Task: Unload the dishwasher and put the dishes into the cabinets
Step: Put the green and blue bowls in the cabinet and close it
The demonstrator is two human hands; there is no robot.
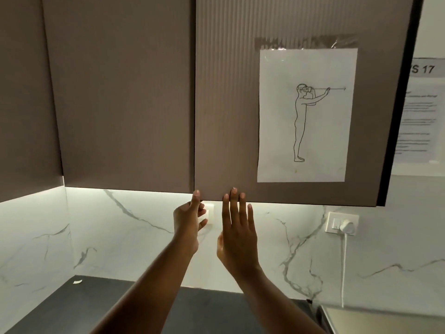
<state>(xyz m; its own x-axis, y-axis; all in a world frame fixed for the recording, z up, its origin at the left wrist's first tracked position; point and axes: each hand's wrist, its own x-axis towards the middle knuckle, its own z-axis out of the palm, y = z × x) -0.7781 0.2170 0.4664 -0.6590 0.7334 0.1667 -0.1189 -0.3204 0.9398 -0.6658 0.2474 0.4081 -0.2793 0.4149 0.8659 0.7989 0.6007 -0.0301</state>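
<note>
Both your arms are up in front of the wall cabinets. Your left hand (189, 219) reaches to the bottom edge of the cabinet door (226, 104), fingers extended, one fingertip showing just over the lower lip right by the seam with the neighbouring door (120, 92); whether the other fingers hook under the edge, you can't tell from here. Your right hand (237, 233) is flat and spread, back toward you, fingers straight, tips overlapping the same door's lower edge, holding nothing. The door looks closed. A taped sheet with a line drawing of a standing figure (304, 115) hangs on it. Below, the marble backsplash (120, 232) is lit, a plugged-in wall socket (343, 224) sits to the right, and the dark countertop (72, 307) runs underneath. No dishes in sight.
</note>
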